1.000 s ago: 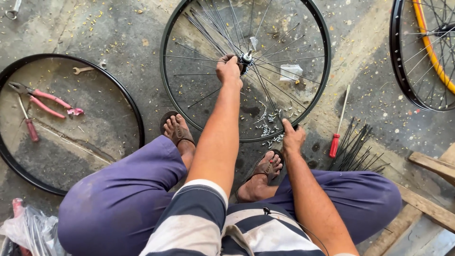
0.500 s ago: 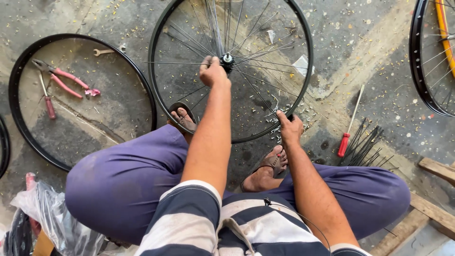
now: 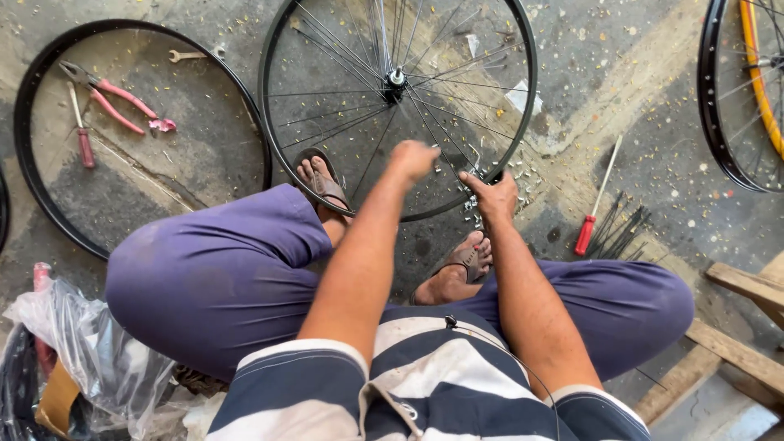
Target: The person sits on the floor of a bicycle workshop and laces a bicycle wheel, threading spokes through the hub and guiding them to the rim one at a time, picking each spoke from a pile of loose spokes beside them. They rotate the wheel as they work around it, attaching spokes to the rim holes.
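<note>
A black spoked bicycle wheel lies flat on the concrete in front of me, and my sandalled feet rest against its near rim. My left hand hovers over the near spokes between hub and rim. Its fingers are curled shut, and I cannot see anything in them. My right hand sits on the near right part of the rim, with its fingers closed around it. Small metal bits lie scattered on the ground right by that hand.
A black tyre lies at the left around pink-handled pliers and a small screwdriver, with a wrench nearby. A red-handled screwdriver and loose spokes lie at the right. Another wheel, wooden planks and a plastic bag border the spot.
My left hand has left the hub and drawn back toward me over the spokes. My right hand stays on the near rim. The view has shifted.
</note>
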Action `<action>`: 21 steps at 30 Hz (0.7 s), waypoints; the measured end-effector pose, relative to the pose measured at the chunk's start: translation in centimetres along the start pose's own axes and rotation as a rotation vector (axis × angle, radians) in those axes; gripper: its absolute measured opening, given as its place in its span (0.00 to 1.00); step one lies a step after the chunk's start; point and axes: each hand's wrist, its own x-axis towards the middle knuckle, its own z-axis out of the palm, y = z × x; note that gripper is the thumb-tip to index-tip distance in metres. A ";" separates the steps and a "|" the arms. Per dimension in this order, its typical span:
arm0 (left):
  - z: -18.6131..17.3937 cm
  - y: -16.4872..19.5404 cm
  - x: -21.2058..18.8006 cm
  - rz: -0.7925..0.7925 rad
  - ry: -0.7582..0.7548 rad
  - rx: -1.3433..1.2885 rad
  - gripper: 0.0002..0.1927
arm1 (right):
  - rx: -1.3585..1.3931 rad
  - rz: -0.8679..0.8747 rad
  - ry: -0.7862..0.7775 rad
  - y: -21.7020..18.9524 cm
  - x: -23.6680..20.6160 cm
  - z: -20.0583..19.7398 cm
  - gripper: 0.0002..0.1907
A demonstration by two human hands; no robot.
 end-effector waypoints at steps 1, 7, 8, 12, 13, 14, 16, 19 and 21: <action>1.9 0.3 -0.5 -0.014 0.008 -0.357 0.21 | -0.013 -0.024 0.012 0.0 -0.2 -0.2 0.35; 6.3 0.2 -1.4 0.168 0.410 -0.067 0.13 | -0.003 -0.043 0.028 -1.8 -0.4 -2.2 0.30; 6.3 -0.5 -1.6 0.179 0.353 -0.030 0.14 | 0.050 -0.025 0.023 -2.3 0.0 -2.8 0.28; 5.5 -2.5 -2.1 0.076 -0.301 -0.442 0.13 | 0.247 -0.058 -0.084 -4.4 1.9 -4.7 0.23; 5.7 -2.4 -2.2 0.003 -0.574 -0.680 0.12 | 0.260 -0.093 -0.091 -4.6 2.3 -5.0 0.23; 6.0 -2.2 -2.2 0.040 -0.531 -0.638 0.12 | 0.274 -0.128 -0.096 -4.7 2.7 -5.2 0.22; 6.9 -1.6 -2.5 0.111 -0.447 -0.556 0.14 | 0.345 -0.096 -0.108 -4.6 3.2 -5.5 0.20; 8.5 -0.5 -1.9 0.183 -0.305 -0.745 0.15 | 0.577 0.087 -0.104 -4.2 3.8 -6.2 0.13; 9.6 0.1 -1.1 0.093 -0.290 -0.827 0.15 | 0.807 0.208 -0.083 -3.8 3.6 -7.0 0.10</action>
